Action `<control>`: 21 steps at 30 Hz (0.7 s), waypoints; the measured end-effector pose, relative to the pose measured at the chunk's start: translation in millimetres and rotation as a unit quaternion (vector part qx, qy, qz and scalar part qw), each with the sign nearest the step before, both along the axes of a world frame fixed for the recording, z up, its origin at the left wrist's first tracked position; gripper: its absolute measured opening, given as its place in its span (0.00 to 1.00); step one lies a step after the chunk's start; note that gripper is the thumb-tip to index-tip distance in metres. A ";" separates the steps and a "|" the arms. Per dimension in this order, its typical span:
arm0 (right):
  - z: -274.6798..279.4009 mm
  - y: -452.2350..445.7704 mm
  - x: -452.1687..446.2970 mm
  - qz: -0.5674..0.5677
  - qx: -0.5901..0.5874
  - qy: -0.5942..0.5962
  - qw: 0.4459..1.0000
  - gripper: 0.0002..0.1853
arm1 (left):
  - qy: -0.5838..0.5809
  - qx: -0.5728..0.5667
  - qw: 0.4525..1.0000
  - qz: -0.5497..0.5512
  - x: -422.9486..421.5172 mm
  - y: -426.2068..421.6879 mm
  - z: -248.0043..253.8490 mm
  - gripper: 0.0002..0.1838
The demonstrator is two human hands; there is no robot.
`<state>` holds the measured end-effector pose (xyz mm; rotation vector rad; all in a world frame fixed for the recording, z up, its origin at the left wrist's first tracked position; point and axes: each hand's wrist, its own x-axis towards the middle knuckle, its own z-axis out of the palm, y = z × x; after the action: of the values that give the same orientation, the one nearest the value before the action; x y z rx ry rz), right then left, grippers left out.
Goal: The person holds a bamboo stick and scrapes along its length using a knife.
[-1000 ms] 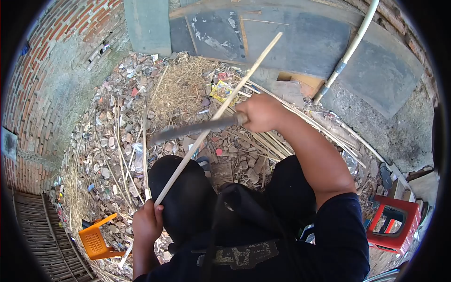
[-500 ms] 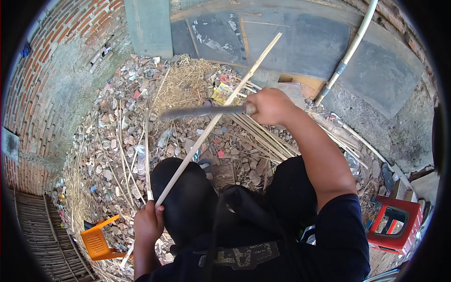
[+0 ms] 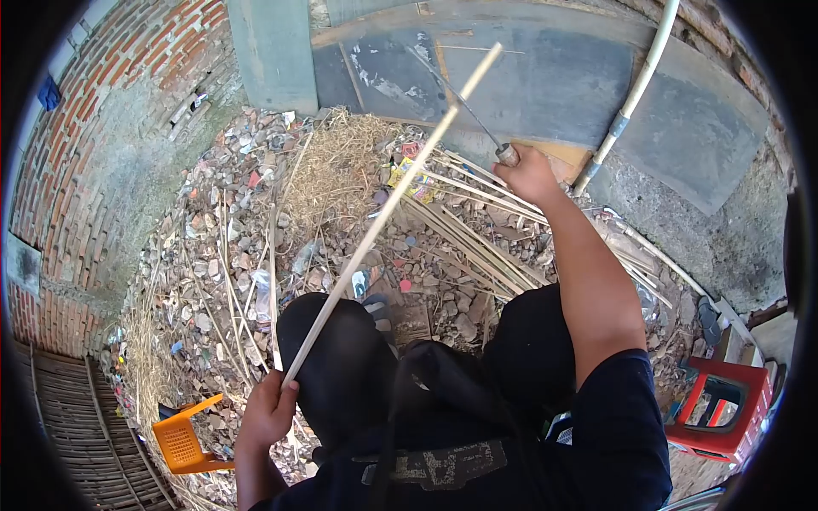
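My left hand (image 3: 268,410) is closed around the lower end of a long pale bamboo strip (image 3: 371,232). The strip slants up and to the right across my knee, its far end near the back panels. In my right hand (image 3: 527,175) is a machete (image 3: 456,94), gripped by its handle. Its long blade points up and to the left, seen nearly edge-on, and crosses the strip's upper part in view; whether they touch I cannot tell. A bundle of split bamboo strips (image 3: 473,244) lies on the rubble between my knees and the back wall.
Stony, littered ground (image 3: 200,294) surrounds me, with dry straw (image 3: 332,175) ahead. An orange plastic chair or stool (image 3: 181,445) lies at left, a red plastic stool (image 3: 724,409) stands at right. A brick wall (image 3: 77,170) and a leaning pole (image 3: 626,111) bound the space.
My right hand has moved up and to the right. The machete has swung from lying level across the strip to pointing up-left. The strip's far end has shifted slightly up and left.
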<state>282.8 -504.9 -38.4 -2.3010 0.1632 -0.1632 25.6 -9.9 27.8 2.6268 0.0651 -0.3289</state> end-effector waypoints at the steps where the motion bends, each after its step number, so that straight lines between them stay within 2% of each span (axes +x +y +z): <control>1: 0.7 0.4 1.5 0.013 -0.014 -0.015 1.000 0.23 | 0.012 -0.012 1.000 0.007 -1.0 -0.5 1.5 0.16; 5: 21.4 24.3 -8.8 0.093 -0.084 -0.071 0.990 0.20 | -0.029 0.000 1.000 0.002 -11.1 -5.7 1.6 0.16; 8: 33.9 50.9 -17.9 0.197 -0.159 -0.048 0.966 0.18 | -0.083 0.010 0.997 -0.002 -20.6 -12.1 -8.2 0.18; 13: 39.0 84.1 -33.2 0.277 -0.232 -0.039 0.932 0.16 | -0.099 0.013 0.995 0.003 -22.8 -3.6 -27.3 0.20; 16: 12.5 71.6 -8.8 0.257 -0.069 0.014 0.964 0.16 | -0.099 0.001 0.995 0.005 -24.2 3.6 -32.9 0.21; 19: 2.7 61.7 3.3 0.160 -0.003 0.043 0.986 0.17 | -0.088 -0.022 0.996 0.008 -20.9 0.8 -27.4 0.22; 21: 4.8 60.1 -1.3 0.195 -0.055 0.031 0.979 0.15 | -0.090 0.000 0.996 0.000 -19.5 -0.1 -24.3 0.22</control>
<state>281.5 -444.7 -33.6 -2.3983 -0.2725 0.1041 6.1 -9.9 3.6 2.6435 0.0036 -0.0912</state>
